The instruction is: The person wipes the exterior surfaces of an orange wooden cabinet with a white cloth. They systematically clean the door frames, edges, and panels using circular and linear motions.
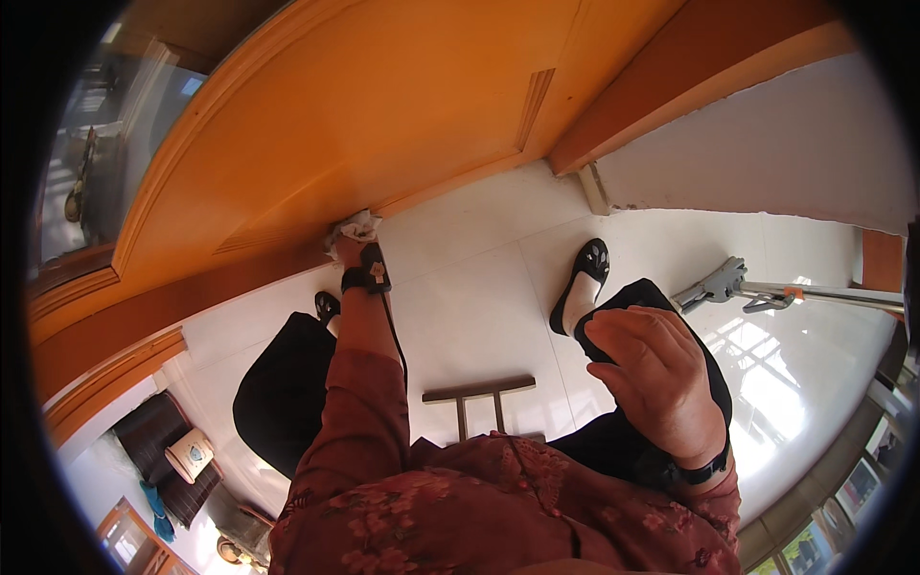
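My left hand [350, 249] grips a crumpled white cloth [359, 227] and presses it at the lower edge of an orange wooden door [402, 108]. The fingers are mostly hidden by the cloth and wrist. A small black device [375, 268] with a cable is strapped to that wrist. Over my right knee is my right hand [658, 374], loosely bent with the thumb apart from the fingers and nothing in it. Whether it touches the trouser leg I cannot tell.
A low wooden stool [479, 389] shows between my legs. To the right, a grey-headed mop [722, 282] lies near the white wall [762, 144]. Pale tiles [467, 309] cover the floor. At lower left, a patterned paper tub [190, 456] rests on a dark seat [154, 438] beside a blue cloth [157, 510].
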A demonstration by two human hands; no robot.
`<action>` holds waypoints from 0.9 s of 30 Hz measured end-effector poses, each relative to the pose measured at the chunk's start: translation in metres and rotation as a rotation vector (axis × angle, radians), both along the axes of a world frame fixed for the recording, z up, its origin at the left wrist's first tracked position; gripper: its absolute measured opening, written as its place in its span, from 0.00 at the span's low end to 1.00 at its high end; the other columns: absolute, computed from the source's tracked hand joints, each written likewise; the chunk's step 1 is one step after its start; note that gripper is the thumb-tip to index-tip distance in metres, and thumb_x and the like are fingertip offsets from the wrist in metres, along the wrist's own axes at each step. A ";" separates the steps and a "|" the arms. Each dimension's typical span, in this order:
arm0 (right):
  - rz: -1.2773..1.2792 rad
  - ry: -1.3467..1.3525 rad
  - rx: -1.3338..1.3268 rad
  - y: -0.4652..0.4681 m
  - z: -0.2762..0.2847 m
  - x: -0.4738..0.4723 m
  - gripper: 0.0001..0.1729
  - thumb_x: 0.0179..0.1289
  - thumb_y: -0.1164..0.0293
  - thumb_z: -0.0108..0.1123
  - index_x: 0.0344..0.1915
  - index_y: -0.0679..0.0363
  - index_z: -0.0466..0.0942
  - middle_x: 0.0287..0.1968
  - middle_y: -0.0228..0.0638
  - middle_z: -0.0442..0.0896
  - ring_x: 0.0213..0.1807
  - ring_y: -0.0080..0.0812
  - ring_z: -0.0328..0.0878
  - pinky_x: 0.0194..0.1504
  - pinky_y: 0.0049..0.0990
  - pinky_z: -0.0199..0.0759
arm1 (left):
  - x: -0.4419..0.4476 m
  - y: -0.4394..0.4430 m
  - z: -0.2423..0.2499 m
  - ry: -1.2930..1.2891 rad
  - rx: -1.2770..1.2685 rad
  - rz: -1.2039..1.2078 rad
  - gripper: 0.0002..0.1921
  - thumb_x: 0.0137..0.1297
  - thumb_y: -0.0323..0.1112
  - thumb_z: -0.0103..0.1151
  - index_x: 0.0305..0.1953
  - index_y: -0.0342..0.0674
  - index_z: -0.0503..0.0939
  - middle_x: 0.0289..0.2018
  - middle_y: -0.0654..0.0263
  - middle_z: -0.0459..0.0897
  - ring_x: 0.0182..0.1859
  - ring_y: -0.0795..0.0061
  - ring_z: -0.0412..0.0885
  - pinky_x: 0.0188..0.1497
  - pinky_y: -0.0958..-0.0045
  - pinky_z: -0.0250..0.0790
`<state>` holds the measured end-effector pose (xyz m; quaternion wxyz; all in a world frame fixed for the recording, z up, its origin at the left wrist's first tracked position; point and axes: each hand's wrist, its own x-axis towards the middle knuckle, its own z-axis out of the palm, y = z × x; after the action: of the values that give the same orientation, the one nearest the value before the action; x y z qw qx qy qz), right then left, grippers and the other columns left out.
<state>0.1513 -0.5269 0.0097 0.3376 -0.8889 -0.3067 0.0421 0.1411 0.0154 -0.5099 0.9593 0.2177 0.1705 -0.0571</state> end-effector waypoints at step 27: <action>-0.044 0.085 -0.064 -0.010 -0.007 0.021 0.26 0.41 0.75 0.76 0.45 0.63 0.80 0.46 0.38 0.82 0.42 0.43 0.81 0.47 0.38 0.78 | 0.177 -0.398 0.047 0.457 -0.484 -0.125 0.13 0.68 0.46 0.51 0.48 0.53 0.79 0.46 0.70 0.83 0.45 0.69 0.77 0.38 0.64 0.70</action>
<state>0.1727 -0.5370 0.0029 0.3223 -0.9032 -0.2711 0.0822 0.3183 -0.3829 -0.4627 0.9149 -0.0248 0.3487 -0.2018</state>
